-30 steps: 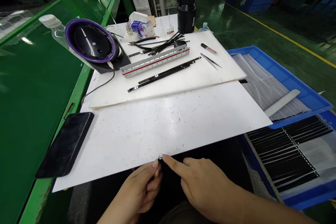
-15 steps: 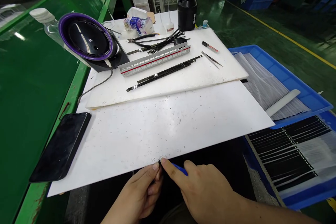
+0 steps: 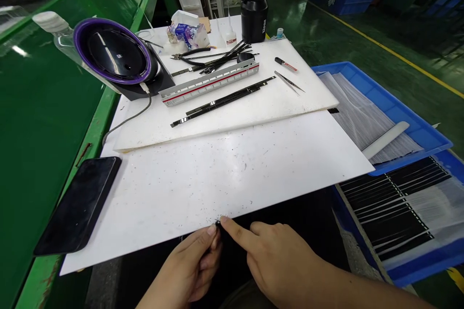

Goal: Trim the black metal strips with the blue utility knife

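Note:
At the near edge of the white board (image 3: 203,193), my left hand (image 3: 188,263) is closed in a pinch on a small black piece (image 3: 218,223). Only its tip shows; the fingers hide the rest. My right hand (image 3: 277,256) meets it from the right, index finger stretched along to the black tip. Its other fingers are curled under and out of sight. The blue-handled tool seen in that hand a moment ago is now covered by it. Small dark shavings are scattered on the board around both fingertips.
A white foam slab (image 3: 232,116) carries a grey train-car side (image 3: 210,84), black strips (image 3: 224,101), tweezers (image 3: 289,82), a marker (image 3: 286,64) and pliers (image 3: 192,56). At left are a phone (image 3: 78,205) and a purple-rimmed fan (image 3: 112,50). Blue trays (image 3: 431,137) stand right.
The view has shifted slightly. My right hand has turned a little over the pinch, and the blue handle that showed beneath its index finger is hidden now. My left hand keeps its grip.

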Action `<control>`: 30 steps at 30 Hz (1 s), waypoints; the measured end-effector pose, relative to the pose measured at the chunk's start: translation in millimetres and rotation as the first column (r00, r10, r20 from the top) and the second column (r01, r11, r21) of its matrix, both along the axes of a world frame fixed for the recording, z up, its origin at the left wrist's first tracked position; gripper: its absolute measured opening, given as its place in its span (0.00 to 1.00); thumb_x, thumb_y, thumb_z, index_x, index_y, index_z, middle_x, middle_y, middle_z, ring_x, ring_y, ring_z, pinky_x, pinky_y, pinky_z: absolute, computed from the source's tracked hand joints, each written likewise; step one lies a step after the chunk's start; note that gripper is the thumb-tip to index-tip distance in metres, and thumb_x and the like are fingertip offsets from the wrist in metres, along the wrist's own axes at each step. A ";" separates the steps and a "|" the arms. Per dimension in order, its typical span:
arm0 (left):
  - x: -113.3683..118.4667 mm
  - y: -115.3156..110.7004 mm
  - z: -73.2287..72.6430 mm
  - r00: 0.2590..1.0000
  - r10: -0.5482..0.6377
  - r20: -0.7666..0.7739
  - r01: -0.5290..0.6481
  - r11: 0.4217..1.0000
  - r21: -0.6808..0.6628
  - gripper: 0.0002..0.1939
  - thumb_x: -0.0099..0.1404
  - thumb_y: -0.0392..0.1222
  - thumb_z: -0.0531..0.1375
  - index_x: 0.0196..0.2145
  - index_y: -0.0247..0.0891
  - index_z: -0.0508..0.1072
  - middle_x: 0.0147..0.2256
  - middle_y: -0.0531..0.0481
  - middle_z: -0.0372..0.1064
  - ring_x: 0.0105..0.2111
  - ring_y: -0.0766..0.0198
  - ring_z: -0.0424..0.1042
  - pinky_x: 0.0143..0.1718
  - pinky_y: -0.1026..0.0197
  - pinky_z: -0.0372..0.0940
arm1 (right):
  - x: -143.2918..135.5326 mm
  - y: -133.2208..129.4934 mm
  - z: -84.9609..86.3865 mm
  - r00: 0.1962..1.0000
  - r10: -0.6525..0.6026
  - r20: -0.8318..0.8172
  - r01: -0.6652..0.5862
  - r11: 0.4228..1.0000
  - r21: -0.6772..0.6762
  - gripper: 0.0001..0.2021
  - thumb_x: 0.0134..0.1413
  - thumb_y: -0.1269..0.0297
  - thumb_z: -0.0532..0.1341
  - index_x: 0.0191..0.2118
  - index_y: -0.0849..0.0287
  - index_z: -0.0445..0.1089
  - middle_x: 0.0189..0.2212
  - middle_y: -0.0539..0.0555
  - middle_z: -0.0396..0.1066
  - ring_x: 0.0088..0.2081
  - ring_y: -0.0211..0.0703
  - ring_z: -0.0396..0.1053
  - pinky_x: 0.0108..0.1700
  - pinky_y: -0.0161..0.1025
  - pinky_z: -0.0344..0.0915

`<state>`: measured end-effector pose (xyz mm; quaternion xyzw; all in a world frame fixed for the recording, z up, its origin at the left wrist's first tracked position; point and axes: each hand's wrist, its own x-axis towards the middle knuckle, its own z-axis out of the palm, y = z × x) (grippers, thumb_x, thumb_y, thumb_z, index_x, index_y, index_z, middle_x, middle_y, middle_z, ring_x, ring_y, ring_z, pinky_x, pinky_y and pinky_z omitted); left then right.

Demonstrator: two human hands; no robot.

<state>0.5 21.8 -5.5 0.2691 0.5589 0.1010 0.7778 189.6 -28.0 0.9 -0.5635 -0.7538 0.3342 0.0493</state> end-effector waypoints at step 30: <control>-6.4 -5.8 10.6 0.996 0.075 0.055 -0.073 0.997 -0.029 0.17 0.65 0.54 0.56 0.31 0.37 0.71 0.21 0.58 0.52 0.19 0.74 0.44 0.18 0.69 0.40 | 13.2 -5.9 4.8 0.994 -0.088 -0.068 0.092 0.994 0.052 0.35 0.60 0.73 0.48 0.68 0.39 0.37 0.32 0.48 0.67 0.27 0.42 0.66 0.28 0.38 0.53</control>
